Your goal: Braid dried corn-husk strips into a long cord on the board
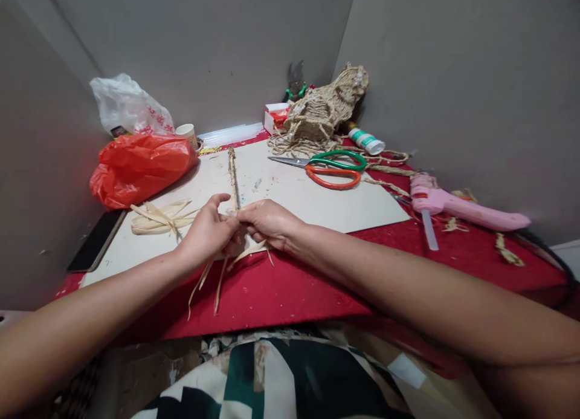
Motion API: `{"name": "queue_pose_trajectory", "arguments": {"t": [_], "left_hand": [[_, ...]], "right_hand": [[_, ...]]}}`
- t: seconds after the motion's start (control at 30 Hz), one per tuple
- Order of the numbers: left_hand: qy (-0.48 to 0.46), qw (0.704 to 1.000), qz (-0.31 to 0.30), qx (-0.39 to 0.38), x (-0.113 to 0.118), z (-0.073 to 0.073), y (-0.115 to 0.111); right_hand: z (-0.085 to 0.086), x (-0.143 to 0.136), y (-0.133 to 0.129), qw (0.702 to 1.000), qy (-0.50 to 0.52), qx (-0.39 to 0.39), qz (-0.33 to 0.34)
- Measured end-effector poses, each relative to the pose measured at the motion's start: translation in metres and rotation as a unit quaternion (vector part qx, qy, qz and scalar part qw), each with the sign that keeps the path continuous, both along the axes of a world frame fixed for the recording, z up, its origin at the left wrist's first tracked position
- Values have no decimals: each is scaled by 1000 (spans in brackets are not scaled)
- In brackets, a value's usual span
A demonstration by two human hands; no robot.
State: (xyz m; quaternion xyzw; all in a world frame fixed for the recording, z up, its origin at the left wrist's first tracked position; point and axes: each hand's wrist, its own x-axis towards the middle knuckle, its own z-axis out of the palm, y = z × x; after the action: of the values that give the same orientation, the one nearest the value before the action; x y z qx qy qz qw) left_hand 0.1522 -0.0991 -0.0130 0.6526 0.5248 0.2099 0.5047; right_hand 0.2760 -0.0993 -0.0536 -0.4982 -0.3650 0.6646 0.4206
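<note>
A thin braided straw cord (232, 177) stretches away from my hands across the white board (290, 192). Its near end lies between my left hand (212, 227) and my right hand (267, 221), both closed on it with fingertips nearly touching. My left index finger sticks out a little. Loose pale straw strands (220, 284) hang below my hands over the red cloth. Exactly how the strands cross is hidden by my fingers. Beside my left hand, a bundle of flat pale straw strips (156, 219) rests on the board.
Scissors (333, 167) with green and orange handles lie on the board. Behind them sits a heap of braided cord (326, 107). A pink glue gun (462, 207) is at the right. Left are a red plastic bag (144, 165), a paper cup (186, 133) and a phone (97, 240).
</note>
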Motion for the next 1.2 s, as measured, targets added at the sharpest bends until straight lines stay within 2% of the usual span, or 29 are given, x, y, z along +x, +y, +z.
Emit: {"name": "queue_pose_trajectory", "arguments": {"t": [0.1, 0.33, 0.47, 0.6, 0.67, 0.77, 0.8, 0.87, 0.93, 1.0, 1.07, 1.2], "left_hand": [[34, 999, -22, 37, -1, -3, 0], [84, 973, -52, 209, -2, -21, -1], [89, 968, -60, 228, 0, -25, -7], [59, 975, -87, 195, -6, -16, -15], [35, 978, -68, 192, -14, -10, -12], [-29, 976, 30, 211, -25, -5, 2], [-57, 979, 58, 187, -27, -6, 7], [-118, 989, 75, 51, -27, -10, 16], [-174, 978, 33, -113, -24, -16, 20], [-206, 955, -21, -213, -21, -21, 23], [-207, 945, -44, -251, -20, -23, 25], [-181, 944, -58, -268, -22, -21, 32]], "right_hand": [[1, 1, 0, 1000, 21, -9, 1], [2, 0, -3, 1000, 21, -2, 3], [0, -1, -3, 1000, 20, 2, -15], [0, 0, -4, 999, 36, -9, -17], [1, 2, -3, 998, 54, -12, -15], [4, 6, -1, 997, 69, -23, -13], [5, 7, -1, 997, 69, -28, -7], [6, 9, 0, 997, 65, -31, 10], [5, 10, 1, 997, 69, -27, 28], [4, 10, 2, 996, 75, -24, 41], [3, 10, 2, 996, 79, -26, 43], [1, 10, 4, 997, 69, -33, 14]]}}
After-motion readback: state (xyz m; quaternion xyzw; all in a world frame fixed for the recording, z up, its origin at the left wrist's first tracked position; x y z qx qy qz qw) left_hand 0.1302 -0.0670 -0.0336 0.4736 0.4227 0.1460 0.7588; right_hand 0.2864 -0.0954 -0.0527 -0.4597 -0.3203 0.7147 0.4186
